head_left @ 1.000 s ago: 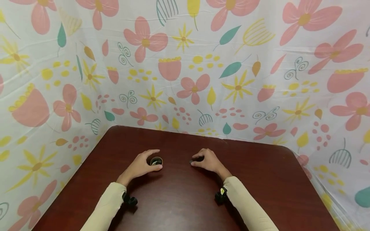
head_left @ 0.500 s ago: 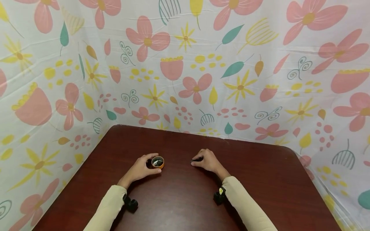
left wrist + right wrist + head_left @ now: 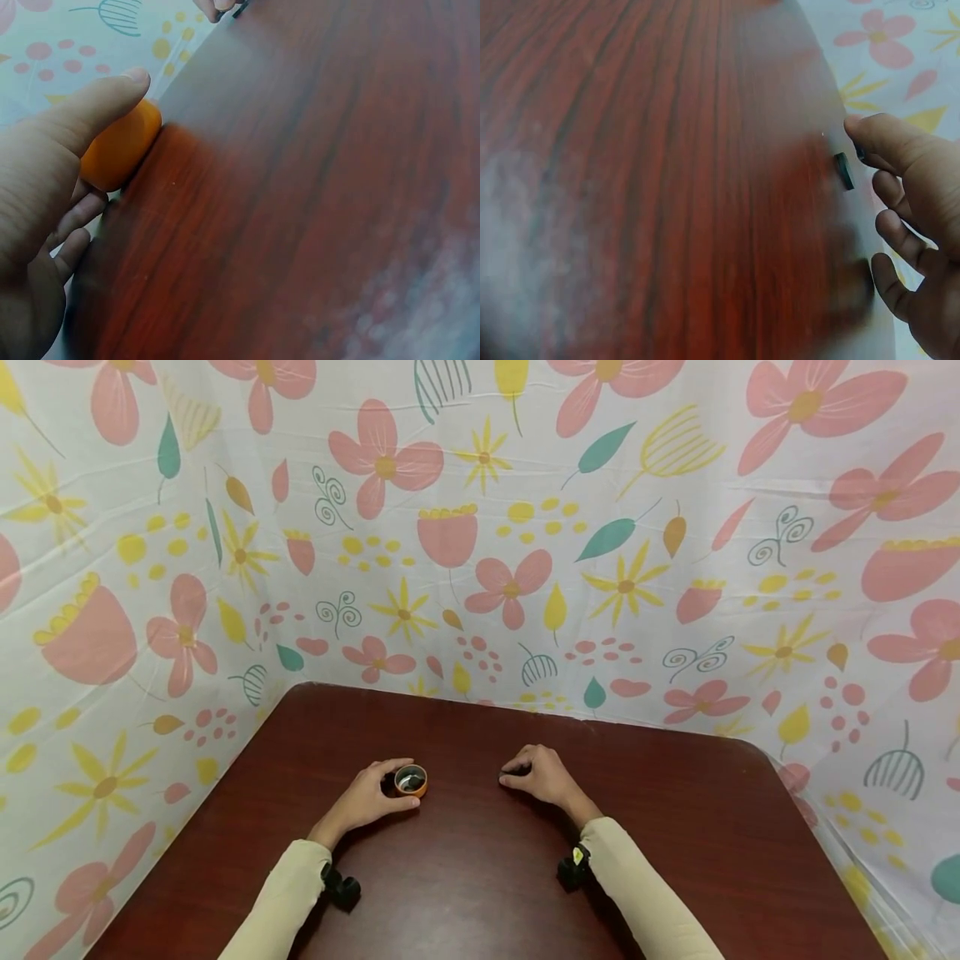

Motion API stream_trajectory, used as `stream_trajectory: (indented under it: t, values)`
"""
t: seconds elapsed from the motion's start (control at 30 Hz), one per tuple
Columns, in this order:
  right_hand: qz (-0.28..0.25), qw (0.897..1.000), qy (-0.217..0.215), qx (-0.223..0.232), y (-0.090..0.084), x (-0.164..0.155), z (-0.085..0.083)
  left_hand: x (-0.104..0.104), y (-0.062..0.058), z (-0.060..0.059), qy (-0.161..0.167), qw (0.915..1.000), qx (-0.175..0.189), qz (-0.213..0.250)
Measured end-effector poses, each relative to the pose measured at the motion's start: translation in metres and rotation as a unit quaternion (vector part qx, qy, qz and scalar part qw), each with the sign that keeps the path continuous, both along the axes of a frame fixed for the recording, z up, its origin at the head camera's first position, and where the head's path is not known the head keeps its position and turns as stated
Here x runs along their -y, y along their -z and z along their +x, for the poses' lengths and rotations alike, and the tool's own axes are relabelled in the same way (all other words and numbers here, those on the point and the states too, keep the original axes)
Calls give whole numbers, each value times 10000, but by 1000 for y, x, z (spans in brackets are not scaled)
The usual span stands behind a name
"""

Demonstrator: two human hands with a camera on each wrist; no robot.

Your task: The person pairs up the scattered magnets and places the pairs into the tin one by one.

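Observation:
My left hand (image 3: 367, 797) curls round a small orange round container (image 3: 422, 790), its thumb on the near side and its fingers behind. The container is open at the top, with something dark inside. In the left wrist view the orange wall (image 3: 124, 146) shows under the thumb. Farther right, my right hand (image 3: 546, 775) is low over the table with thumb and index finger together. In the right wrist view a small dark piece (image 3: 859, 153) shows between them, mostly hidden. Another small dark flat piece (image 3: 844, 171) is close beside these fingertips.
Both hands are over a dark red-brown wooden table (image 3: 465, 877). A white sheet (image 3: 480, 677) with flowers and leaves hangs behind it and along the sides. Black wrist cameras (image 3: 341, 889) are strapped at both sleeve cuffs.
The left hand's index finger has closed in on the container, whose orange side and inside show more now. The right hand keeps nearly the same place; less dark shows at its fingertips.

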State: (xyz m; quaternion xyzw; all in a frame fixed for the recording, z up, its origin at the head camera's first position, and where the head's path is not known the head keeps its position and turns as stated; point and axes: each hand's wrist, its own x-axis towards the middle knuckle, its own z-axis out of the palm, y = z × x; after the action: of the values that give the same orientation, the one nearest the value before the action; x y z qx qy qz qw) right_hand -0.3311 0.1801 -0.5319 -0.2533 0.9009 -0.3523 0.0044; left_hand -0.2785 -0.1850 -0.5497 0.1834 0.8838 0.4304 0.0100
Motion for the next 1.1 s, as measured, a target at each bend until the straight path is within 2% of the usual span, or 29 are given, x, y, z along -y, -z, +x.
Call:
stream_trajectory:
  t: [0.37, 0.63, 0.9, 1.1]
  values:
    - [185, 9998, -52, -81, 1, -2, 0, 2, -2, 0, 26, 10000, -20, -26]
    - [-12, 9999, -58, -102, -4, 0, -1, 0, -2, 0, -19, 10000, 43, 37]
    - [-244, 9979, -594, -119, -15, 16, -5, 0, 0, 0, -43, 9998, 118, 150]
    - [-482, 9936, -1014, 98, -20, 37, -9, 1, 3, 1, -31, 9996, 104, 249]
